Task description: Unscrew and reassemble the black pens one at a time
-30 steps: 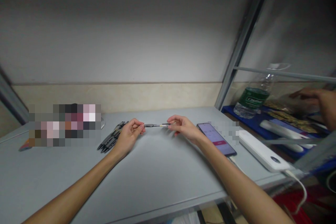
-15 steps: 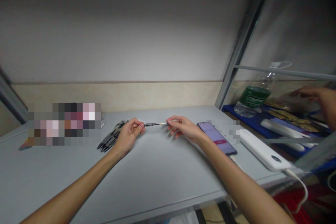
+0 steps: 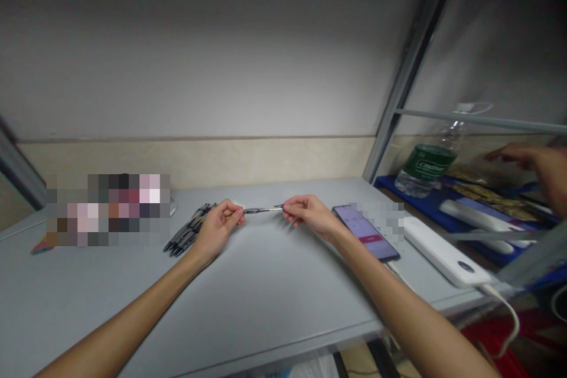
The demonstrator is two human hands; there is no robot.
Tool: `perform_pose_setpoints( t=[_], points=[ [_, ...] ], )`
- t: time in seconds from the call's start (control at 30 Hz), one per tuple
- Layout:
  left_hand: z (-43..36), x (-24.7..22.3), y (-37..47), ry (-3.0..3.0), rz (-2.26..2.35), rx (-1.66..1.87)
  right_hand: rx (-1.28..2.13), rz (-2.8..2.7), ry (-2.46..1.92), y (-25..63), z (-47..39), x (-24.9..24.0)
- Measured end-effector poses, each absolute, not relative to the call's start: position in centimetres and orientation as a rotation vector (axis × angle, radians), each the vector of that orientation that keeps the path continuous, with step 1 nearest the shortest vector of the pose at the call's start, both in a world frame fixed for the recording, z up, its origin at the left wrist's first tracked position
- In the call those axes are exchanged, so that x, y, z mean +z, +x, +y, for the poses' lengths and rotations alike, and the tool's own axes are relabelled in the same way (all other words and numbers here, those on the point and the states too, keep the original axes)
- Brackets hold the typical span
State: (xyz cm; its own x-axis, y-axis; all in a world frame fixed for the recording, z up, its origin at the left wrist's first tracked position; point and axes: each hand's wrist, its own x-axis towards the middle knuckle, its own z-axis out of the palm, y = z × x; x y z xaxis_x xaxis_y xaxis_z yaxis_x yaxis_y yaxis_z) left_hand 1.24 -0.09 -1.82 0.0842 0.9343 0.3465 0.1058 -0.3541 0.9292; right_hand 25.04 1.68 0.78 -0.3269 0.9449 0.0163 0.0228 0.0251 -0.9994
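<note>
My left hand point(image 3: 218, 225) is closed, pinching the dark end of a slim pen point(image 3: 257, 211) between thumb and fingertips. The pen lies level just above the desk, dark on the left and pale with a yellowish band towards the right. At its other end is my right hand point(image 3: 308, 212), thumb and forefinger pinched on the tip and the other fingers curled loosely below. A small dark piece shows at those fingertips; its shape is too small to make out. Several dark pens point(image 3: 188, 233) lie in a bundle on the desk, partly behind my left hand.
Right of my right hand lies a phone point(image 3: 367, 233) with a cable, then a white power bank point(image 3: 445, 253). Past a metal frame point(image 3: 392, 121), another person's hand point(image 3: 527, 159) is above a blue surface with a water bottle point(image 3: 427, 168). Blurred-out items lie left.
My right hand has shifted very slightly right, still pinching the pen's end, and a small dark piece shows more clearly there. My left hand has stayed in place.
</note>
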Motion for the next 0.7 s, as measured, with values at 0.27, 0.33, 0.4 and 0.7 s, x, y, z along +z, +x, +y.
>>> perform_pose_setpoints(
  t=[0.27,0.33,0.4,0.7],
  points=[
    [0.3,-1.9,1.0,1.495,1.067,1.387,1.195,-1.469,-0.971,25.1,1.8,1.1],
    [0.4,-2.0,0.8,1.464,1.059,1.403,1.179,-1.459,-0.977,25.3,2.0,1.1],
    [0.6,-2.0,0.7,1.449,1.045,1.418,1.167,-1.432,-0.992,25.4,2.1,1.0],
    [1.0,-2.1,0.1,1.438,1.047,1.475,1.154,-1.234,-1.036,25.9,2.4,1.4]
  ],
)
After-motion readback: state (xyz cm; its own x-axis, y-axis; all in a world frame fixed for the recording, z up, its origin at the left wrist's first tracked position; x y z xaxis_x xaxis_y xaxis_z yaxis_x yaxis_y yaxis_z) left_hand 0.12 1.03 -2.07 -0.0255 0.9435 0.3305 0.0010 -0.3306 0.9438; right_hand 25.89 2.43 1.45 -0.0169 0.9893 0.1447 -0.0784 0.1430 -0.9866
